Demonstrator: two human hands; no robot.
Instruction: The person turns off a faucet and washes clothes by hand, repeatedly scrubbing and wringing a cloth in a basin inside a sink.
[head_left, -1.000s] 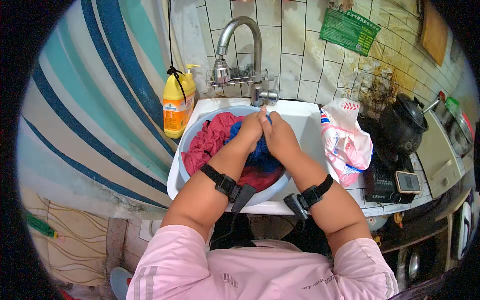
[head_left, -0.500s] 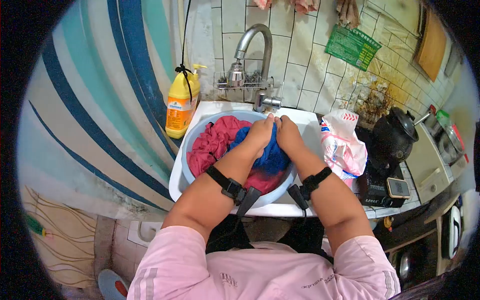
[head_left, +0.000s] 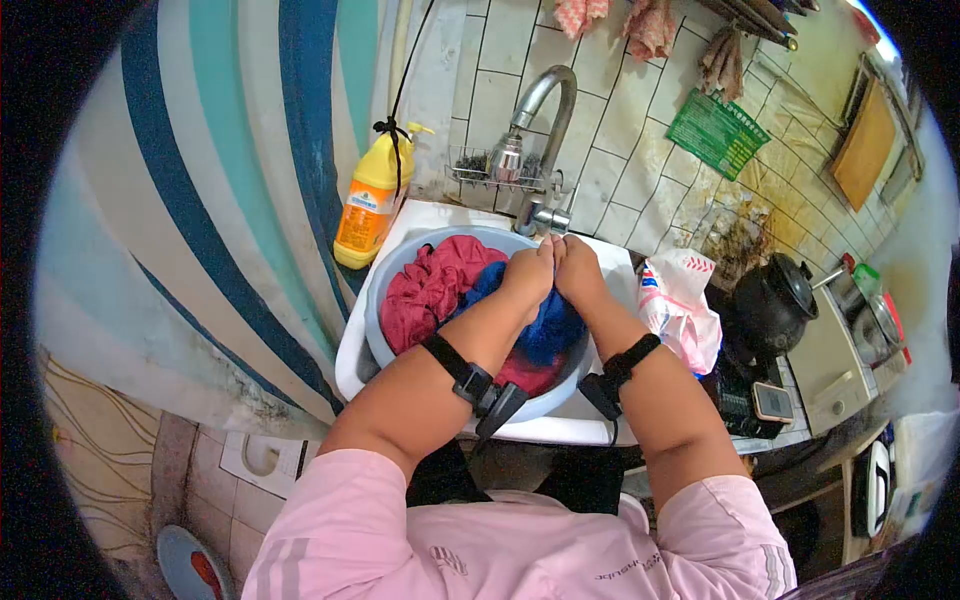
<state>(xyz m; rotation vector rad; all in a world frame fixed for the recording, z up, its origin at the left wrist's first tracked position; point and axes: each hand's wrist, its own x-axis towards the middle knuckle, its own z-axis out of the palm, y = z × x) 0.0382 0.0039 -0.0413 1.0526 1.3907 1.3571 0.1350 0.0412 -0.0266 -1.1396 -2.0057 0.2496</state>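
A light-blue basin sits in the white sink, holding a crumpled dark-pink cloth on its left side and a wet blue cloth toward the right. My left hand and my right hand are pressed close together over the far right part of the basin. Both are closed on the blue cloth, which hangs beneath them. The fingertips are mostly hidden from above. More pink fabric shows under the blue cloth near the front rim.
Behind the basin rises a metal faucet beside a wire rack. A yellow pump bottle stands at the left. To the right are a white-and-pink plastic bag, a black pot and a phone.
The camera view has tilted and shifted slightly. My hands stay together at the blue cloth, with the left hand turned a little more inward.
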